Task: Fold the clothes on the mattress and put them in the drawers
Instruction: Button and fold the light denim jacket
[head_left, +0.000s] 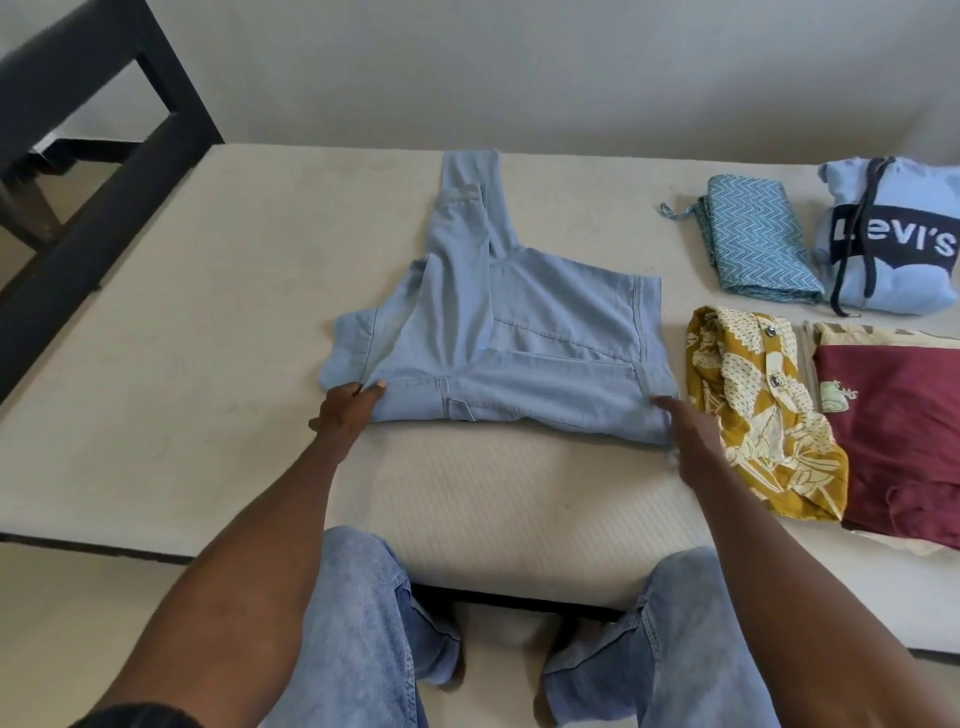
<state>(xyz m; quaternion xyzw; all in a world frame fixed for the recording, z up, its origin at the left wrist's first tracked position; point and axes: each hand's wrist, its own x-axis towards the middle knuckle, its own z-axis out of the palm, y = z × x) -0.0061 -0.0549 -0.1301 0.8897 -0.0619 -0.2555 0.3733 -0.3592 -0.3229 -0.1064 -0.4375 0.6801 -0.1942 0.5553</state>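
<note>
Head view | pale-blue denim shirt (498, 332), partly folded, flat mid-mattress (208, 312), quilted cream | left hand (345, 408) pinches near-left hem | right hand (685, 431) fingers straight, touching near-right corner | folded clothes at right

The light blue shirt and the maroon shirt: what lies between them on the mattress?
In the head view, the mustard patterned garment lies between the light blue shirt and the maroon shirt.

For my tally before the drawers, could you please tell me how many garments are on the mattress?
5: denim shirt centre; zigzag cloth and Levi's hoodie far right; mustard shirt and maroon shirt near right. More may lie beneath the maroon one.
</note>
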